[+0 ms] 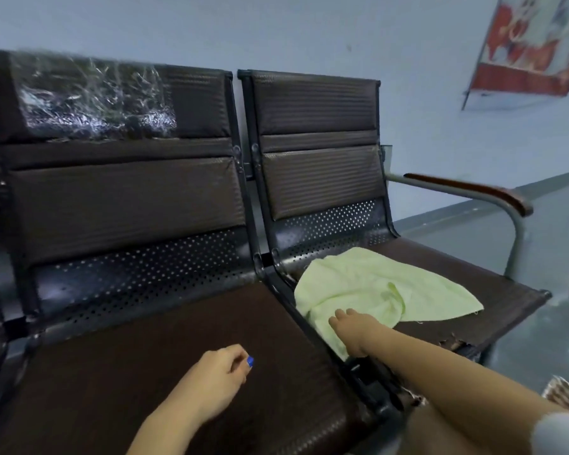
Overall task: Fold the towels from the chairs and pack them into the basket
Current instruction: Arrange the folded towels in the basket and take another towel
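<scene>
Green towel (375,290) crumpled at seat (473,277) front-left corner, right hand (352,333) flat atop, left hand (217,379) loosely curled, empty; slide-off risk if dragged.

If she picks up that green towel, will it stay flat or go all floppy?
Probably floppy: the green towel already lies crumpled in soft folds on the chair seat. It looks thin, so likely light. The right hand rests on its near edge.
</scene>
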A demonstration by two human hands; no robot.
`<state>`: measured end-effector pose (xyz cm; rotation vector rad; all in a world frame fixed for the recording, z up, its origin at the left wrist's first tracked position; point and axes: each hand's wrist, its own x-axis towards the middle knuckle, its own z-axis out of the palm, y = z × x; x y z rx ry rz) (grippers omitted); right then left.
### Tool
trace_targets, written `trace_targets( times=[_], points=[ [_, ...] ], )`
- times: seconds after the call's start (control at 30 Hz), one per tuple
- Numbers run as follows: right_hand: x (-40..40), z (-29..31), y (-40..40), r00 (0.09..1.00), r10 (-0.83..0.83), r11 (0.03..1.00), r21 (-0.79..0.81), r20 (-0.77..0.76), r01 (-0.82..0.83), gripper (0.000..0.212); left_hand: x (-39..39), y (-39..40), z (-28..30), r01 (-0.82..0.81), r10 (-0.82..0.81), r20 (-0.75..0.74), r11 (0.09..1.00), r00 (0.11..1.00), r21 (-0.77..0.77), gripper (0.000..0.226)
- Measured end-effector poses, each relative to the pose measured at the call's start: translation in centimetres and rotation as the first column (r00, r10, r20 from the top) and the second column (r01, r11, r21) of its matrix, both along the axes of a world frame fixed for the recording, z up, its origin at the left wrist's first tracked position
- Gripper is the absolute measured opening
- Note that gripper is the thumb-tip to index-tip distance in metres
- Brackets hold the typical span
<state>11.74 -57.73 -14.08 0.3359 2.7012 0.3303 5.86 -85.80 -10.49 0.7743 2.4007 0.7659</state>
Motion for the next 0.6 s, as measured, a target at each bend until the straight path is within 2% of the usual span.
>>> trace_targets(
  times=[0.07, 0.17, 0.27, 0.3, 0.33, 0.37, 0.43, 0.47, 0.5, 0.53, 0.6],
  points=[
    [-0.1, -0.5, 0.1, 1.0, 0.008, 1.0, -0.022, -0.016, -0.008, 0.033, -0.4, -0.6, 0.0, -0.019, 0.019, 0.006, 1.0, 1.0, 0.001, 0.019],
    [0.3, -0.9, 1.0, 0.984, -0.144, 0.982, -0.134, -0.101, 0.13, 0.029, -1.2, -1.3, -0.1, -0.032, 0.032, 0.029, 0.999, 0.999, -0.009, 0.017],
    [0.5, -0.7, 1.8, 0.929, -0.28, 0.951, -0.199, -0.241, 0.235, 0.023, -1.8, -1.3, -0.3, -0.05, 0.049, 0.037, 0.999, 0.998, 0.022, 0.018],
    [0.5, -0.3, 1.8, 0.883, -0.347, 0.927, -0.26, -0.317, 0.271, 0.019, -1.9, -1.1, -0.5, -0.061, 0.059, 0.046, 0.997, 0.997, 0.04, 0.018],
    [0.4, 0.2, 1.6, 0.802, -0.45, 0.873, -0.382, -0.393, 0.303, 0.016, -2.1, -1.0, -0.7, -0.074, 0.071, 0.055, 0.996, 0.996, 0.058, 0.019],
    [0.3, 1.0, 1.4, 0.688, -0.575, 0.78, -0.55, -0.443, 0.298, 0.016, -2.2, -0.8, -1.1, -0.09, 0.085, 0.063, 0.993, 0.994, 0.075, 0.02],
    [0.0, 3.3, 0.9, 0.453, -0.774, 0.56, -0.813, -0.444, 0.16, 0.017, -2.5, -0.3, -1.8, -0.123, 0.117, 0.069, 0.988, 0.991, 0.089, 0.022],
    [0.0, 4.6, 0.4, 0.382, -0.829, 0.468, -0.881, -0.409, 0.072, 0.015, -2.6, 0.0, -2.0, -0.133, 0.127, 0.069, 0.987, 0.99, 0.089, 0.023],
    [0.0, 5.9, 0.0, 0.354, -0.853, 0.409, -0.913, -0.384, -0.005, 0.012, -2.5, 0.3, -2.2, -0.14, 0.133, 0.071, 0.985, 0.989, 0.1, 0.022],
    [0.0, 7.0, -0.6, 0.366, -0.855, 0.369, -0.927, -0.366, -0.065, 0.009, -2.3, 0.7, -2.2, -0.146, 0.138, 0.074, 0.981, 0.988, 0.126, 0.02],
    [-0.1, 9.6, -2.0, 0.467, -0.818, 0.304, -0.942, -0.335, -0.144, 0.013, -1.7, 1.6, -1.8, -0.151, 0.136, 0.082, 0.964, 0.987, 0.218, 0.019]
  ],
)
